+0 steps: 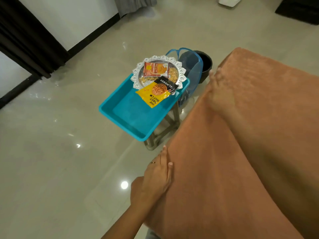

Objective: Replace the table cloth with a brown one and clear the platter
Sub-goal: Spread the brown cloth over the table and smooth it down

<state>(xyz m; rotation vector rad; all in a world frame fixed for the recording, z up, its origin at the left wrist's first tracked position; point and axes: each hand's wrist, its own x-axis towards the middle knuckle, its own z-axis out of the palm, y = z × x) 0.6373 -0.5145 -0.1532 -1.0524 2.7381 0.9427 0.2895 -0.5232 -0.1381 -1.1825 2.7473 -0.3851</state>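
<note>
A brown cloth covers the table at the right and hangs down over its near edge. My left hand lies flat against the cloth's hanging left side, fingers together, a ring on one finger. My right hand is blurred and rests flat on the cloth near its far left edge. A silver scalloped platter lies in a blue tray to the left of the table. On the platter are an orange snack packet, a yellow almonds packet that hangs over its rim, and loose nuts.
The blue tray sits on a small stool on the glossy tiled floor. Behind it stand a blue mesh bag and a dark bin. A dark curtain hangs at the far left.
</note>
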